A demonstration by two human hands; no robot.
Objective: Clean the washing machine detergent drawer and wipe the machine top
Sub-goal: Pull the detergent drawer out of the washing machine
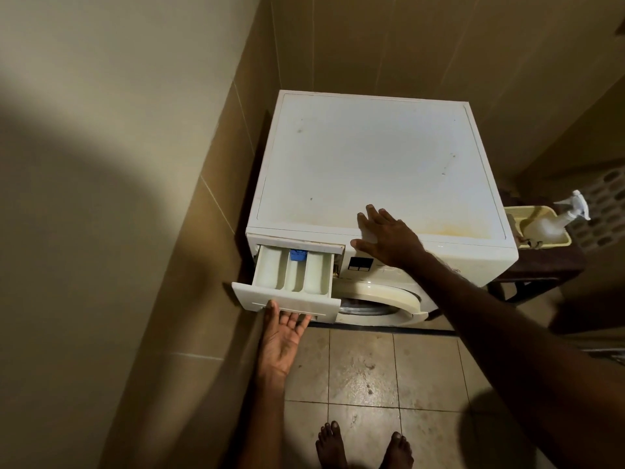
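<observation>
Left hand (282, 336) palm-up below the pulled-out detergent drawer (294, 275), fingertips hidden under its front, grip I cannot tell, right hand (385, 233) spread flat on machine top (365, 157).

Tiled floor (362, 367) bears washing machine (368, 157), bare feet (333, 445).

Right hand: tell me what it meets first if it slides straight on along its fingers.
Only bare machine top lies ahead of the right hand; beyond it, probably the tiled back wall.

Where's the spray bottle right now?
The spray bottle leans in the yellow tub at the head view's far right, just beside the washing machine's right edge.
</observation>
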